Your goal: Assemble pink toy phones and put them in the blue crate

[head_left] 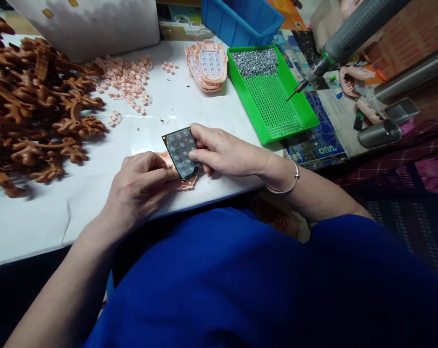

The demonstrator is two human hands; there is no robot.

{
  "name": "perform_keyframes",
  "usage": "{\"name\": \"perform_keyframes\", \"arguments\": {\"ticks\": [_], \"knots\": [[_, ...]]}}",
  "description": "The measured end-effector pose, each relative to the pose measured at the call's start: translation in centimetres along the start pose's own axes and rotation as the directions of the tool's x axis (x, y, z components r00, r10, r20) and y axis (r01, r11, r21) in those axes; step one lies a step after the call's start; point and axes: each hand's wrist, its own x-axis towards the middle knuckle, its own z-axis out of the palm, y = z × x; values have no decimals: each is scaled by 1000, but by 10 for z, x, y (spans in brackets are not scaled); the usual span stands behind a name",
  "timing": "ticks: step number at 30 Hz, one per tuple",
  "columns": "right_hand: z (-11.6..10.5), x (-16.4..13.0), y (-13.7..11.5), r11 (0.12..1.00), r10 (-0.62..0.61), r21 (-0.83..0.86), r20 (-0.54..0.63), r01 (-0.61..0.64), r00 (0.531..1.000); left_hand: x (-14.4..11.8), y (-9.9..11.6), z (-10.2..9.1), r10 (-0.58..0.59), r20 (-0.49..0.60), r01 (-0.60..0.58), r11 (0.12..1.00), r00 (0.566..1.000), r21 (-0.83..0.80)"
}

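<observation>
Both hands meet near the front edge of a white table, closed around a small keypad board [180, 153]. The left hand [141, 186] is curled, its fingertips pressing the board's near left side, where it lies over a thin pink plastic piece [166, 158]. The right hand [222, 151] comes in from the right, fingers bent over the board's right edge and thumb pinching it from the side. The board sits between the two hands, touching both, with its long axis running away from the person and leaning slightly left. Neither hand is clearly nearer; the right covers more of it.

Beyond the board, the white table [190, 104] has open room. Farther back lies a stack of pink keypad covers [209, 65], with loose pink buttons [126, 79] scattered to its left. A large heap of brown plastic frames [34, 101] crowds the left side. A green tray [277, 104] holding small metal parts sits to the right, with an electric screwdriver [345, 36] hanging over it and a blue bin [240, 19] behind.
</observation>
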Motion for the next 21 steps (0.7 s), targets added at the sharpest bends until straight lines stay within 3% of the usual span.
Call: {"name": "perform_keyframes", "arguments": {"ticks": [13, 21], "knots": [[1, 4, 4, 955, -152, -264, -49, 134, 987, -8, 1, -2, 63, 7, -64, 987, 998, 145], [3, 6, 4, 986, -121, -116, -3, 120, 993, -15, 0, -4, 31, 50, -37, 990, 998, 133]]}}
